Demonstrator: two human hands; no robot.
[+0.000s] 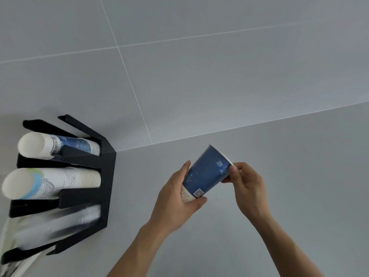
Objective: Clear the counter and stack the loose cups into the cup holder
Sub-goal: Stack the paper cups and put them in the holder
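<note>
Now, cup: I have one blue paper cup [206,172] in the air above the grey counter [299,166], tilted, base toward me.
Left hand [177,198]: clamped round its base, wrist bent inward.
Right hand [246,182]: fingertips pinched on the rim, likely steadying it for nesting.
Cup holder [105,176]: well apart on the left; blue stack [77,145] in the far slot looks the match.

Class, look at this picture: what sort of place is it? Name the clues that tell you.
Probably a drinks station in a café or office pantry. A black cup holder keeps stacks of disposable cups in slots, it stands on a plain grey counter against a tiled wall, and both hands hold a blue paper cup.
</note>
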